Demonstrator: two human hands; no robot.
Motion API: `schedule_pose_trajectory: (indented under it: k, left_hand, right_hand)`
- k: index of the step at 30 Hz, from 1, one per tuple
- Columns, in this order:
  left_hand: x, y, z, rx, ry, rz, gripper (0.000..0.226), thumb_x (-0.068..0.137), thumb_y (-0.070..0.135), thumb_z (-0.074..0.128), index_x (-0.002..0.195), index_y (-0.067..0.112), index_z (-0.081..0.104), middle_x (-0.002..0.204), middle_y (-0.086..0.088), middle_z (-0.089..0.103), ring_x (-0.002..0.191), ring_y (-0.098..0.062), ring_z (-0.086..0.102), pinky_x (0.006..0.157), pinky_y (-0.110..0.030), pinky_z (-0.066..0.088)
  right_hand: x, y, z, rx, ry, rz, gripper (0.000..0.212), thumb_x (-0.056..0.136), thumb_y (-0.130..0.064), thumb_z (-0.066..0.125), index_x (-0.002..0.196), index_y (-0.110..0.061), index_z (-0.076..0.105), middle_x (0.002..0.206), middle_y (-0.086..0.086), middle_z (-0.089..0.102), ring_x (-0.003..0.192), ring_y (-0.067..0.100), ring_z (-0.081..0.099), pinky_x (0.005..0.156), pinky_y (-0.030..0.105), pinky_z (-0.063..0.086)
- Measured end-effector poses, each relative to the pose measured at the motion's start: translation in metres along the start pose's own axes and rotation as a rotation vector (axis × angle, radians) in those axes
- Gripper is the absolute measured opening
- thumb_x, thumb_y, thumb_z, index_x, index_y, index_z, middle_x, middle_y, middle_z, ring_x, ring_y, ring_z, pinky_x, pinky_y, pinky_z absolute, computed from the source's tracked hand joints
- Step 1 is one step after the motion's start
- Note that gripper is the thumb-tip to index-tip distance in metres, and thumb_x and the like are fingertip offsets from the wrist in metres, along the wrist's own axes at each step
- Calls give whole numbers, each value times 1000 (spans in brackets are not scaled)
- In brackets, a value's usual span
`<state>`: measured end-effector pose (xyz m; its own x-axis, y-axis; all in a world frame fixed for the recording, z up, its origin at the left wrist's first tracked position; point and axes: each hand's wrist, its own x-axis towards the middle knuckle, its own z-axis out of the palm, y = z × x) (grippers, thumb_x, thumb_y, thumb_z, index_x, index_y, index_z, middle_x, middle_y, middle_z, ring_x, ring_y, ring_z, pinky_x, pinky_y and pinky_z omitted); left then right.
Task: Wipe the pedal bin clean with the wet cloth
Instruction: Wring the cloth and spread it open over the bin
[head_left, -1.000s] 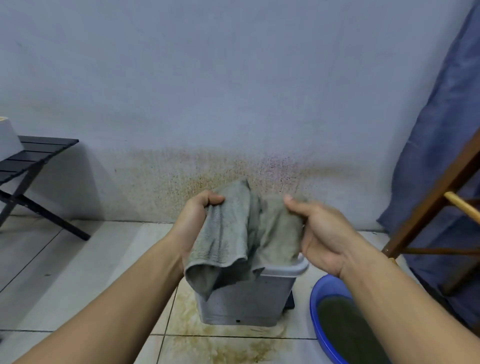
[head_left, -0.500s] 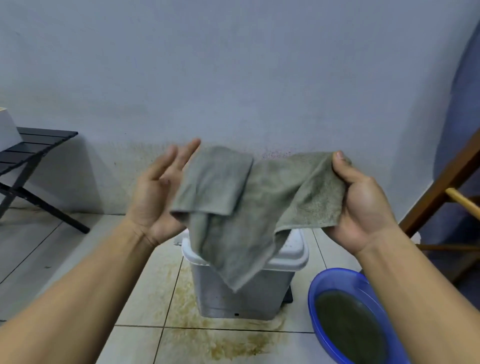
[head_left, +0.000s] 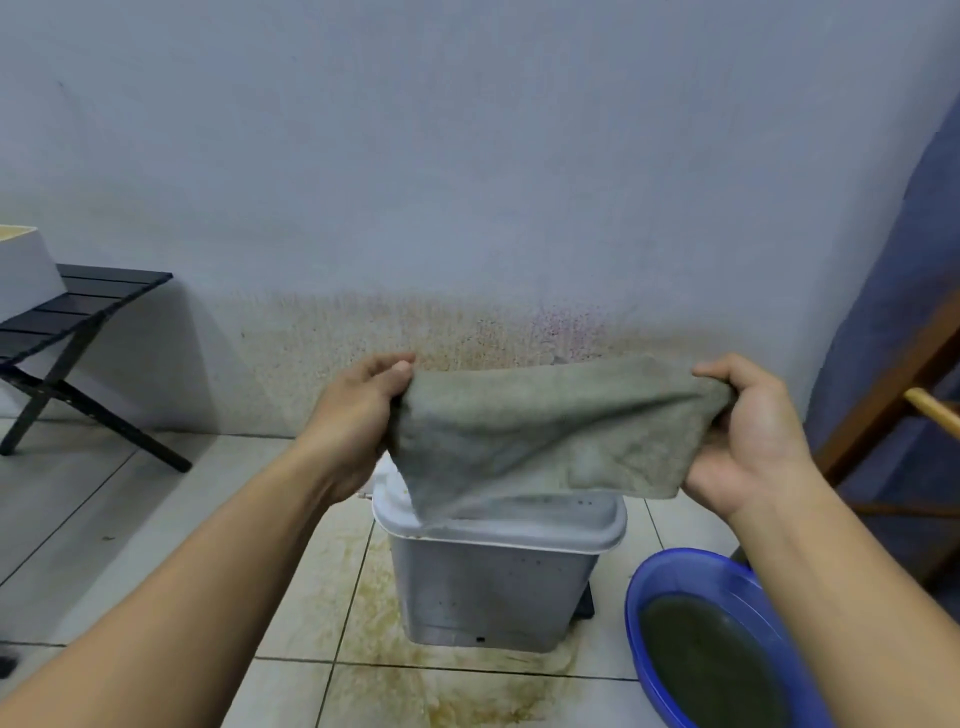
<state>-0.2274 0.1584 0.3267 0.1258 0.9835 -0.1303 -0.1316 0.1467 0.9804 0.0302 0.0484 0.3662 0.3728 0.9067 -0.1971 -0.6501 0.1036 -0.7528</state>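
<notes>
Left hand: I see my left hand (head_left: 358, 415) just left of centre, fingers and thumb curled round the left end of the cloth, which is bunched in its grip
Right hand: my right hand (head_left: 748, 441) is at centre right, palm turned toward the camera, thumb and fingers pinching the cloth's right end
Wet cloth: the grey-green cloth (head_left: 545, 431) is stretched level between both hands in the middle of the frame; its lower left corner hangs down to the lid, and I cannot tell whether it touches
Pedal bin: the pedal bin (head_left: 493, 592) stands upright on the floor at lower centre, directly below the cloth and near the wall; it has a grey body and a closed white lid (head_left: 519, 519), with dark specks on both
Pedal: a black pedal (head_left: 587, 605) shows at the bin's lower right side, mostly hidden
Basin: a blue basin (head_left: 635, 597) sits at lower right, just beside the bin, holding murky dark-green water (head_left: 711, 670); my right forearm crosses above it
Floor: pale tiles (head_left: 171, 499) carry a brown stain (head_left: 374, 587) around the bin's base
Wall: a pale wall (head_left: 467, 156) has a band of brown and reddish speckling (head_left: 415, 327) behind my hands
Left edge: a black folding table (head_left: 78, 306) bears a white box (head_left: 23, 275)
Right edge: a wooden frame (head_left: 883, 395) stands before blue fabric (head_left: 893, 291)
</notes>
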Motion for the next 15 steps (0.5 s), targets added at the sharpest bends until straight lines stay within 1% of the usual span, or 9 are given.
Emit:
schedule_pose_trajectory:
  k: [1, 3, 5, 6, 8, 9, 12, 14, 15]
  left_hand:
    - [2, 2, -2, 53, 30, 56, 22, 107, 19, 52, 124, 19, 67, 118, -6, 69, 94, -16, 65, 74, -30, 52]
    - [6, 7, -10, 102, 72, 152, 20, 107, 23, 51, 117, 27, 68, 111, -2, 69, 90, -15, 63, 74, -30, 50]
    - [7, 14, -17, 106, 65, 201, 24, 108, 25, 49, 114, 30, 71, 110, 1, 72, 98, -15, 66, 84, -31, 53]
    - [5, 17, -20, 88, 40, 216, 26, 108, 25, 49, 115, 30, 73, 113, 3, 74, 103, -14, 67, 88, -30, 53]
    - [2, 23, -24, 63, 13, 246, 26, 108, 25, 50, 118, 28, 74, 118, 5, 74, 108, -9, 67, 93, -27, 52]
    - [1, 25, -25, 66, 23, 268, 24, 105, 26, 55, 119, 26, 74, 118, 6, 75, 109, -7, 67, 94, -25, 51]
    - [0, 26, -28, 135, 88, 325, 20, 91, 31, 76, 110, 27, 77, 106, 5, 78, 100, -4, 70, 86, -22, 52]
    - [1, 24, -28, 206, 123, 369, 17, 88, 30, 79, 105, 30, 78, 99, 5, 77, 91, -3, 69, 80, -23, 52]
    - [0, 24, -28, 216, 125, 390, 14, 90, 28, 78, 105, 30, 78, 97, 5, 76, 88, -4, 68, 80, -25, 53]
  right_hand:
    - [1, 0, -1, -21, 7, 13, 6, 73, -14, 56, 78, -11, 56, 82, 10, 59, 80, 27, 62, 91, 47, 50]
    - [5, 1, -4, -48, -18, 67, 12, 70, -11, 56, 82, -9, 57, 82, 11, 61, 78, 27, 63, 89, 44, 52]
    - [5, 1, -5, -75, -86, 144, 18, 69, -4, 51, 86, -4, 55, 87, 13, 63, 78, 27, 64, 84, 36, 57]
    - [3, 0, -4, -82, -117, 180, 16, 73, 1, 43, 77, 1, 59, 82, 14, 65, 73, 26, 67, 76, 32, 59]
    - [4, -2, -7, -132, -126, 214, 45, 78, 8, 28, 62, 3, 70, 80, 16, 70, 72, 26, 71, 71, 31, 61]
    - [5, -2, -9, -133, -111, 212, 49, 77, 11, 24, 64, 4, 71, 83, 16, 70, 76, 27, 72, 73, 34, 62]
    - [11, 1, -16, -137, -63, 235, 38, 71, 12, 24, 81, -5, 55, 79, 10, 59, 77, 27, 64, 78, 37, 61]
    - [15, 4, -20, -152, -32, 274, 28, 73, 8, 33, 84, -13, 47, 69, 5, 51, 64, 20, 53, 73, 32, 56]
    - [16, 7, -21, -203, -12, 299, 19, 79, 4, 42, 87, -11, 50, 67, 5, 54, 61, 20, 54, 72, 33, 53]
